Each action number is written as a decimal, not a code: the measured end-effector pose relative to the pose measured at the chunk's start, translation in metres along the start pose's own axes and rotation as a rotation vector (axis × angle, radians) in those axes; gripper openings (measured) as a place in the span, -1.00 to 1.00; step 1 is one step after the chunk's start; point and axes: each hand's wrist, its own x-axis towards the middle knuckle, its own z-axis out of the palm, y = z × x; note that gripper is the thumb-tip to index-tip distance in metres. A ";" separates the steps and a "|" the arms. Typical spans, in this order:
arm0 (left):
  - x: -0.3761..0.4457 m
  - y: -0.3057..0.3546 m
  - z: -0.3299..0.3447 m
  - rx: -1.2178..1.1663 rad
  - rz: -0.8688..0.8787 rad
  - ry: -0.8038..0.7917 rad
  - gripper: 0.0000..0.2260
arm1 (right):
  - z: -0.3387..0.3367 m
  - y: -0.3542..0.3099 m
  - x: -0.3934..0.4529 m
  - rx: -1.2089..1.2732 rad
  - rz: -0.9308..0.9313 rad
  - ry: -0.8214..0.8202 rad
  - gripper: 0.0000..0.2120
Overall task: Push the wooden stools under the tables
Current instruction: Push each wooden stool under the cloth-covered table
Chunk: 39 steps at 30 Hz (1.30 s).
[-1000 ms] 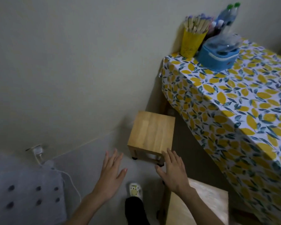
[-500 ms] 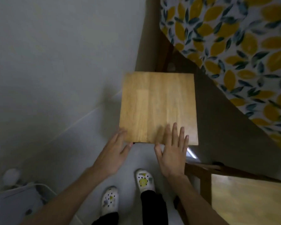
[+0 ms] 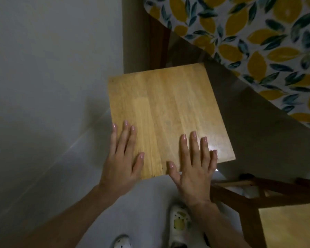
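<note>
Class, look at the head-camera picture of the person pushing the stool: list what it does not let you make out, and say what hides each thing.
- Legs of the stool under both hands: head view, hidden by its own seat.
- Tabletop: head view, covered by the lemon tablecloth and cut off by the frame's edge.
- Second stool: head view, cut off at the lower right corner.
- Palm contact of the left hand and right hand: head view, hidden by the hands' backs.

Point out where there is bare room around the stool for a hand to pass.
Bare floor lies open left of the stool, out to the wall. The seat's far half is free beyond the left hand and right hand. Crowded: the tablecloth overhangs right, and a second stool crowds the near right.
</note>
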 end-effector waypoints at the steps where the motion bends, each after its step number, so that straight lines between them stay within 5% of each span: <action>1: 0.006 0.005 0.002 -0.003 -0.004 0.004 -0.43 | -0.003 0.006 0.008 -0.015 -0.015 -0.007 -0.31; 18: 0.211 0.085 0.034 0.059 -0.239 0.092 -0.40 | -0.071 0.112 0.241 -0.116 -0.169 -0.102 -0.27; 24: 0.224 0.084 0.023 0.036 -0.255 -0.053 -0.40 | -0.078 0.112 0.252 -0.147 -0.158 -0.188 -0.30; 28: 0.222 0.077 0.005 0.044 -0.261 -0.251 -0.39 | -0.084 0.107 0.219 -0.042 -0.158 -0.119 -0.34; 33: 0.141 0.109 0.018 -0.170 -0.184 0.079 -0.47 | -0.073 0.114 0.111 0.161 0.007 -0.030 -0.32; 39: 0.017 0.159 0.053 -0.336 -0.068 -0.044 -0.48 | -0.068 0.141 -0.034 0.207 0.233 0.107 -0.34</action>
